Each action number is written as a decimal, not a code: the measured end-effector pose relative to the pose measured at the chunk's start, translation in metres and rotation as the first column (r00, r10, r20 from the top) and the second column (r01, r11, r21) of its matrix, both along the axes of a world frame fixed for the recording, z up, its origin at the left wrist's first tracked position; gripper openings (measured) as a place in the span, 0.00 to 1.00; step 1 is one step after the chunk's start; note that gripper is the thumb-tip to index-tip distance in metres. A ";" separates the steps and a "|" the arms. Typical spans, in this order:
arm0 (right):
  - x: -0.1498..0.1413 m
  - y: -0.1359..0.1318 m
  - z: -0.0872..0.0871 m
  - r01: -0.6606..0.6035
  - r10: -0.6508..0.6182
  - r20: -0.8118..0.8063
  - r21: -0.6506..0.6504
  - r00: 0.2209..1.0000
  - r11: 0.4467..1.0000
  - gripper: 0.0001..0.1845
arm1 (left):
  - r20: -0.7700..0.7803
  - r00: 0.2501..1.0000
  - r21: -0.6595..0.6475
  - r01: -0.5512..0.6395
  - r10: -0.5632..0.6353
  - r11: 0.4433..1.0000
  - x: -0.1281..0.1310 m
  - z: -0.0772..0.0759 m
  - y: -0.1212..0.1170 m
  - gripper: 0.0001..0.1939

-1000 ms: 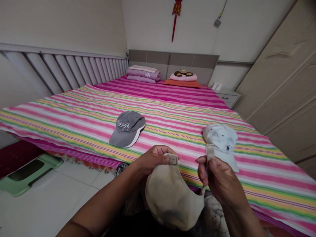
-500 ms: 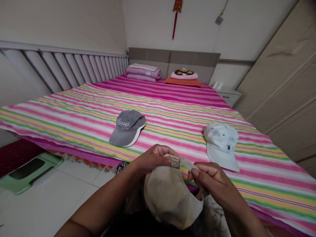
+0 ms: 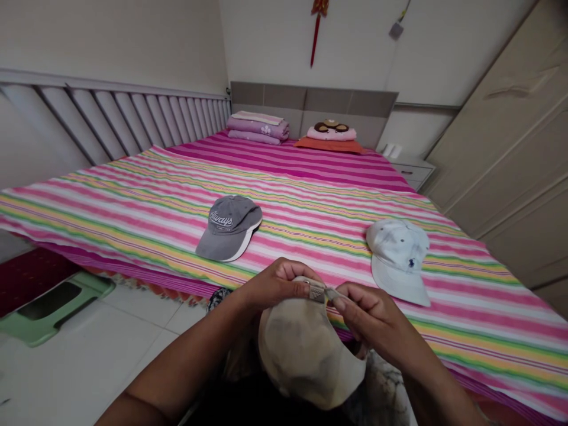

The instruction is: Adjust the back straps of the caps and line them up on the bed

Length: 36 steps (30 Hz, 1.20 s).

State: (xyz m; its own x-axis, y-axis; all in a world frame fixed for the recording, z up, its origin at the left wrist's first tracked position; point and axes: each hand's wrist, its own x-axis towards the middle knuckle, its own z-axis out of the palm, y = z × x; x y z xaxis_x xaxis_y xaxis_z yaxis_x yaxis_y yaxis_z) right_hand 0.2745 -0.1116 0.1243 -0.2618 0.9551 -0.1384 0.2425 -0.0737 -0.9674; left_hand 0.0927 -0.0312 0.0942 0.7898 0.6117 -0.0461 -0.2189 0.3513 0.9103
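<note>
A beige cap (image 3: 306, 349) is held low in front of me, its back opening turned to the right. My left hand (image 3: 286, 284) is closed on the cap's rim beside the buckle (image 3: 316, 292) of its rear strap, thumb on top. Between thumb and fingers, my right hand (image 3: 368, 310) pinches the strap's loose end (image 3: 333, 296), close against the buckle. Whether the end enters the buckle I cannot tell. On the bed lie a grey cap (image 3: 231, 228) with white lettering, ahead to the left, and a pale blue cap (image 3: 399, 257), ahead to the right.
A striped cloth (image 3: 146, 201) covers the near part of the bed. Folded purple bedding (image 3: 257, 128) and a pink-and-orange stack (image 3: 331, 141) rest by the headboard (image 3: 279, 97). A green stool (image 3: 57, 313) stands on the tiled floor at left. A nightstand (image 3: 412, 170) is at the far right.
My right hand has moved slightly left, bringing its fingertips and the strap end nearer the buckle. Less of the strap shows now. My left hand keeps its hold on the cap.
</note>
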 end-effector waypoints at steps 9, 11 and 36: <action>-0.001 0.000 0.004 0.030 -0.030 -0.017 0.004 0.999 1.000 0.19 | -0.020 1.000 0.022 -0.009 0.009 1.000 0.002 0.002 -0.001 0.13; -0.001 0.002 0.005 0.018 -0.018 -0.001 0.003 1.000 1.000 0.19 | -0.014 1.000 0.019 -0.010 0.010 1.000 0.002 0.002 -0.002 0.13; -0.006 0.004 -0.005 0.180 -0.183 0.049 0.065 0.982 0.982 0.14 | -0.035 0.999 0.074 -0.029 0.031 0.997 0.004 -0.001 -0.004 0.14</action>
